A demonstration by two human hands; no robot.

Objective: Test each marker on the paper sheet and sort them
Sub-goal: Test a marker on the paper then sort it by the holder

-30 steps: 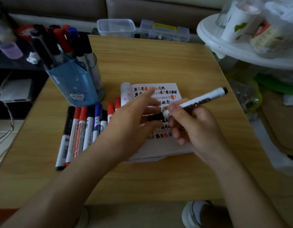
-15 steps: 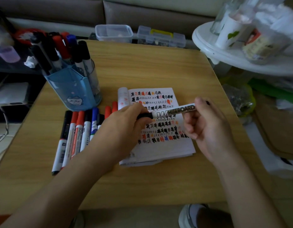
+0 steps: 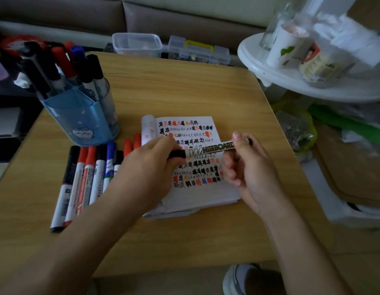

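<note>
Fingers (image 3: 174, 155) of the left hand (image 3: 148, 173) are pinched around the black cap (image 3: 177, 153) of a whiteboard marker (image 3: 208, 149), and the right hand (image 3: 253, 169) is wrapped around the other end of its white barrel. The marker lies almost flat in the air, just above the paper sheet (image 3: 197, 188), which sits on a small stack in the middle of the tabletop (image 3: 184, 88). A second ago the marker was tipped up in the right hand, with its back end high and the left hand only coming near. Now it has swung down level and both hands hold it, one at each end. That looks like the cap is going on or coming off; I cannot tell which, because the tip is hidden under the left fingers. The sheet is already full of black, red and orange scribbles, so many markers seem to have been tried. A row of markers (image 3: 86, 179) with black, red and blue caps lies on the tabletop to the left of the paper, partly behind the left arm. More markers stand in a blue pen holder (image 3: 82, 122) at the back left. This marker belongs in one of those two groups once it is checked.
</note>
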